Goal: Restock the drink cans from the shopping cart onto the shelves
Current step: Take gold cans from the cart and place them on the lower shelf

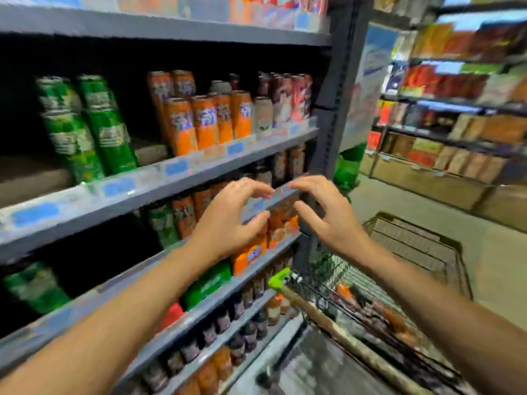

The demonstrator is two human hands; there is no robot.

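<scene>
- a head-worn camera looks down a shop aisle; the picture is blurred, so labels cannot be read.
- both hands are raised in front of grey shelves (159, 178), close together but not touching each other.
- the left hand (228, 220) and right hand (328, 215) each have fingers curved as if around a can, yet neither holds anything; there is only a gap between them.
- just behind the hands, orange cans (281, 223) stand on a lower shelf; taller orange cans (205, 121) and green cans (85, 124) stand on the shelf above.
- the shopping cart (399, 280) sits to the lower right, beside the shelving; a few blurred cans (376, 312) lie in its wire basket.
- risk, as a judgement: the rows are tightly packed, so a hand reaching in could knock a front can off the edge.
- cans in the cart lie low and well apart from the hands; a hurried grab might slip.
- the cart's green-capped handle (279, 279) is near the shelf edge and could snag an arm.
</scene>
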